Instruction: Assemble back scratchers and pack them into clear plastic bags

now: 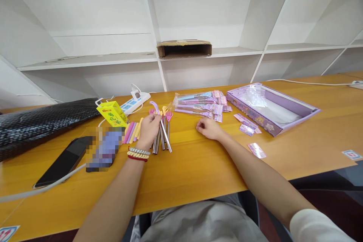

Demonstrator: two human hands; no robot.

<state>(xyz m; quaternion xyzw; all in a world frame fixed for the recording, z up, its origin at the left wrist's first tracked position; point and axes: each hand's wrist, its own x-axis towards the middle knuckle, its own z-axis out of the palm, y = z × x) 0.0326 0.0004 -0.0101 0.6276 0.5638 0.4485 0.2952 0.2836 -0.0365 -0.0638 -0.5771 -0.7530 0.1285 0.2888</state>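
Observation:
My left hand point(151, 128) is closed around the metal rod of a back scratcher point(166, 134) whose purple claw sticks up above the fingers. Under and beside that hand lie several more back scratchers point(169, 116) with pink and yellow claws and bare silver rods. Just left of it is a row of pink, purple and yellow handle sleeves point(131, 132). My right hand point(210, 128) rests on the table with its fingers curled in and nothing visible in them. Beyond it are several bagged back scratchers point(195, 105) with pink cards.
A purple display box point(276, 128) stands at the right, near loose printed cards point(246, 130). To the left are a yellow tea carton point(112, 114), a power strip point(134, 103), a black phone point(62, 162) and a black wrapped roll point(48, 124). A cardboard box point(184, 43) sits on the shelf.

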